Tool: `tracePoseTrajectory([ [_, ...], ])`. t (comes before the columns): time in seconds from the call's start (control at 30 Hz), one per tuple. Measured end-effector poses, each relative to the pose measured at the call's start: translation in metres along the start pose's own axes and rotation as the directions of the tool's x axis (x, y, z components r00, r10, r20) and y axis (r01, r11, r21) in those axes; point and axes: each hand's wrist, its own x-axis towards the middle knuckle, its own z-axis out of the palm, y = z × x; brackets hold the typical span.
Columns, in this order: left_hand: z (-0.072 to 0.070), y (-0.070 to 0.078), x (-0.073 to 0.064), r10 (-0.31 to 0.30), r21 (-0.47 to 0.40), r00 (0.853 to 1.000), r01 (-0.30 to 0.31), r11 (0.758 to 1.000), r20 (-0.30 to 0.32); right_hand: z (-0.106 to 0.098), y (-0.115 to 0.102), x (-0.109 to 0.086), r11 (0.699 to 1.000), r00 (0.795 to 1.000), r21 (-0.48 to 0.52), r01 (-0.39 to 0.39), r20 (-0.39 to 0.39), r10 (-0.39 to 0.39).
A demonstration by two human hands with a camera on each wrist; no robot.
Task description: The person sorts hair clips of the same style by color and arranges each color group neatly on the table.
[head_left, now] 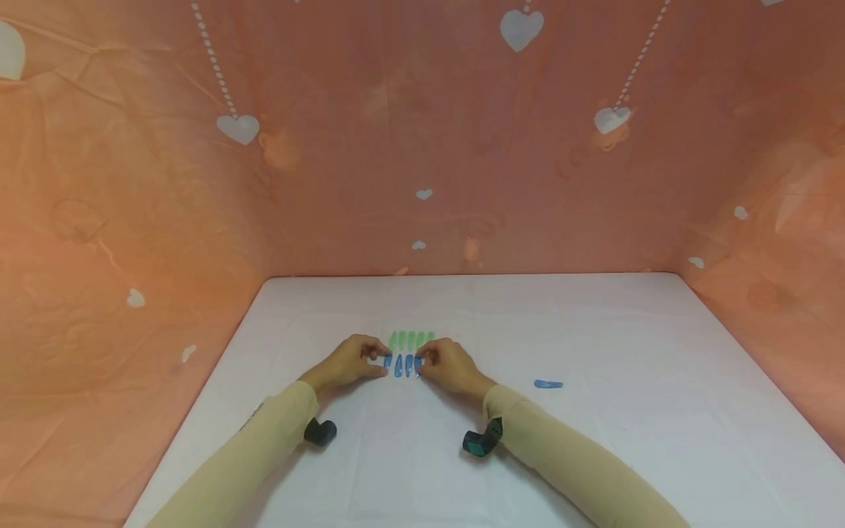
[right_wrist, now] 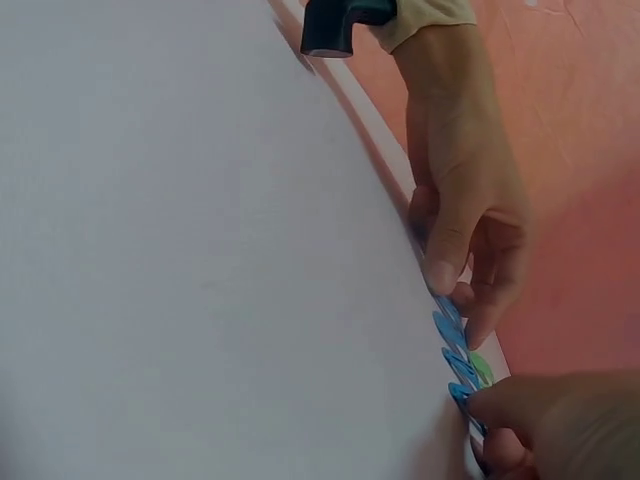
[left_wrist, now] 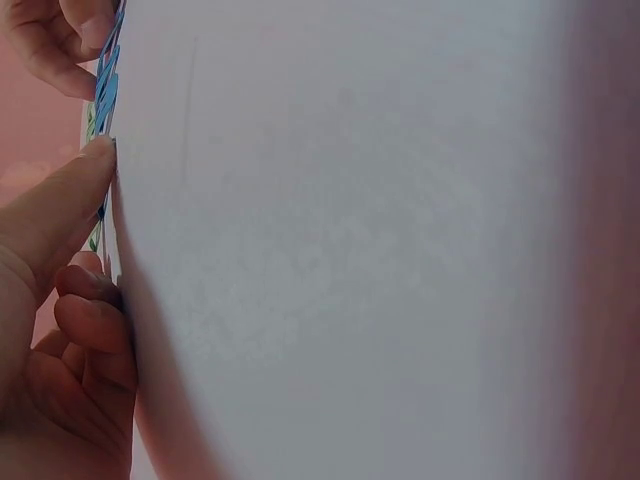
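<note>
Several blue hair clips (head_left: 399, 366) lie side by side in a short row on the white table. Just behind them runs a row of several green hair clips (head_left: 411, 340). My left hand (head_left: 350, 361) pinches the leftmost blue clip (head_left: 387, 362) between thumb and index finger, one at each end. At the row's other end, my right hand (head_left: 452, 367) holds the rightmost blue clip (head_left: 418, 364) by thumb and finger, partly covering it. The right wrist view shows blue clips (right_wrist: 455, 362) between the two hands. From the left wrist, the blue clips (left_wrist: 107, 95) appear nearly edge-on.
One more blue hair clip (head_left: 549, 384) lies apart on the table (head_left: 409, 469), to the right of my right hand. Orange cloth (head_left: 422, 147) with white hearts stands behind the table and along both sides. Dark wrist cameras (head_left: 320, 433) hang under both forearms.
</note>
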Motion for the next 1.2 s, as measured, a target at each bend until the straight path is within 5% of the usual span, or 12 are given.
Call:
tracePoseTrajectory([
  [0.53, -0.002, 0.003, 0.001, -0.007, 0.01, 1.0, 0.007, 1.0, 0.002, 0.002, 0.001, 0.0, 1.0, 0.999, -0.012, 0.003, -0.041, -0.003],
  [1.2, 0.0, 0.002, 0.0, -0.042, -0.011, 0.999, 0.042, 0.999, -0.003, -0.013, 0.003, -0.007, 0.996, 1.0, 0.088, -0.004, 0.027, 0.002],
])
